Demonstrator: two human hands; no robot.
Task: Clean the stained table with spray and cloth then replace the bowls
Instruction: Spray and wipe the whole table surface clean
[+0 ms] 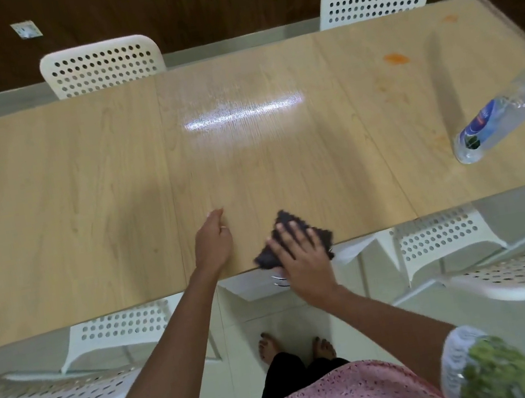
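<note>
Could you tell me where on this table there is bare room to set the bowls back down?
The table's left half, from the left hand outward, is bare. So is the middle, between both hands and the far chairs. The right end is taken: orange stains and the bottle sit there. The right hand presses the cloth at the near edge.
</note>
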